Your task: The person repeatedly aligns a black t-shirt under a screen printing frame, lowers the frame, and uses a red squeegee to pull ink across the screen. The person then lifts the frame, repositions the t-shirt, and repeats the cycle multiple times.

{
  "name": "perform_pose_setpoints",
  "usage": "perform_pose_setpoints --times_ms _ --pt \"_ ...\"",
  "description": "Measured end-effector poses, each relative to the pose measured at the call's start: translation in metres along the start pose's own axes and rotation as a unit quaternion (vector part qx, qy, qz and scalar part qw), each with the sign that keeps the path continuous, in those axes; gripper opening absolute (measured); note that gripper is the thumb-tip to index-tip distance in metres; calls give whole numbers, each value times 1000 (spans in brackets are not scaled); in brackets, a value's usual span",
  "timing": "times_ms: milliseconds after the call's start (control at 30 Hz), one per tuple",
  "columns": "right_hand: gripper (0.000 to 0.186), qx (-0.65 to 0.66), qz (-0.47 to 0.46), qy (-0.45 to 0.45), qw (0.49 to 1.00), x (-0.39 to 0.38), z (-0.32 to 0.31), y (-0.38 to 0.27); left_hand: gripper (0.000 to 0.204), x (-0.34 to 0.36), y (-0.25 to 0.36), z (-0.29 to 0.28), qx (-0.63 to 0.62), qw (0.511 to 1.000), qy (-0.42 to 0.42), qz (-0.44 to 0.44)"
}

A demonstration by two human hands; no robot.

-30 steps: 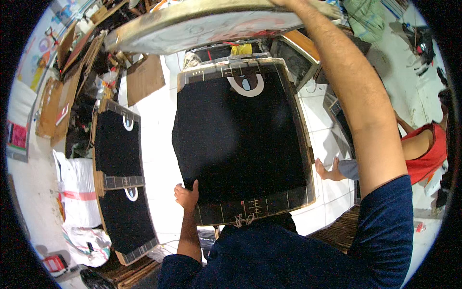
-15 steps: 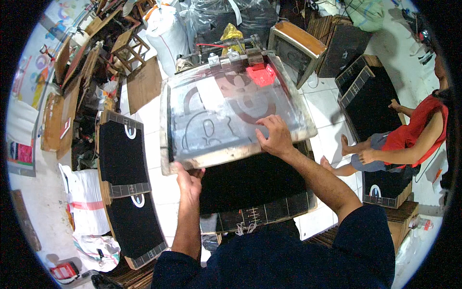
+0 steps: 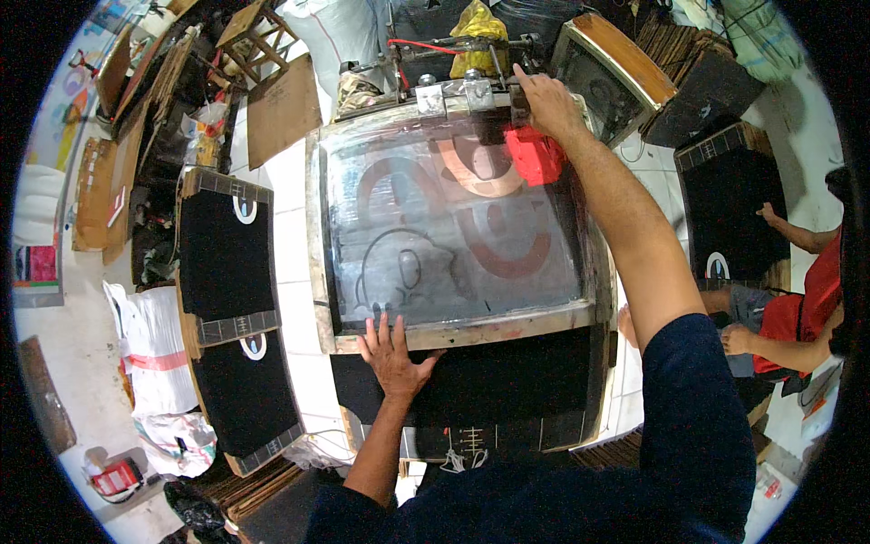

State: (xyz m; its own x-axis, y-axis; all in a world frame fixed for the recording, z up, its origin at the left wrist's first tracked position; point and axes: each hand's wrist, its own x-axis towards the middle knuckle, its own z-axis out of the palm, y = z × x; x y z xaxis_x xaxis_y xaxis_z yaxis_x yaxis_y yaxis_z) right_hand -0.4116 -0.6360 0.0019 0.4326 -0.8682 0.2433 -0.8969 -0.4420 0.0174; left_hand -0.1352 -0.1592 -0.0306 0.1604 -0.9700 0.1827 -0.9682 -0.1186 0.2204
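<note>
A framed printing screen (image 3: 435,340) lies in front of me, with faint cartoon-like outlines on its grey mesh and a red ink blob (image 3: 536,156) near its far right corner. My left hand (image 3: 396,364) rests on the frame's near edge, fingers spread and holding nothing. At the far right corner, my right hand (image 3: 551,107) reaches over a dark upright block (image 3: 519,107) beside the ink. Its visible fingers stretch forward; whether they touch the block cannot be told. Black fabric (image 3: 507,390) on a board shows beneath the screen's near edge.
Metal hinge clamps (image 3: 430,100) hold the screen's far edge. Boards with black fabric (image 3: 227,254) stand at the left. A person in red (image 3: 811,290) sits at the right by another black-covered board (image 3: 739,199). A second framed screen (image 3: 598,86) leans at the back right.
The screen's near edge has come down onto the board. My left hand has gone from gripping the frame's corner to lying flat on it. My right hand has moved to the far right corner.
</note>
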Motion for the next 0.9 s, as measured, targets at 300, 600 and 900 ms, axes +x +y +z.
perform_pose_setpoints --times_ms 300,600,900 --pt "32 103 -27 -36 994 -3 -20 12 99 -15 -18 29 16 1000 -18 -1" --pt "41 92 -68 -21 993 -81 -38 -3 97 -12 -16 24 21 1000 -4 8" --pt "34 53 -2 36 998 -16 -5 7 95 -11 -15 24 21 1000 9 10"
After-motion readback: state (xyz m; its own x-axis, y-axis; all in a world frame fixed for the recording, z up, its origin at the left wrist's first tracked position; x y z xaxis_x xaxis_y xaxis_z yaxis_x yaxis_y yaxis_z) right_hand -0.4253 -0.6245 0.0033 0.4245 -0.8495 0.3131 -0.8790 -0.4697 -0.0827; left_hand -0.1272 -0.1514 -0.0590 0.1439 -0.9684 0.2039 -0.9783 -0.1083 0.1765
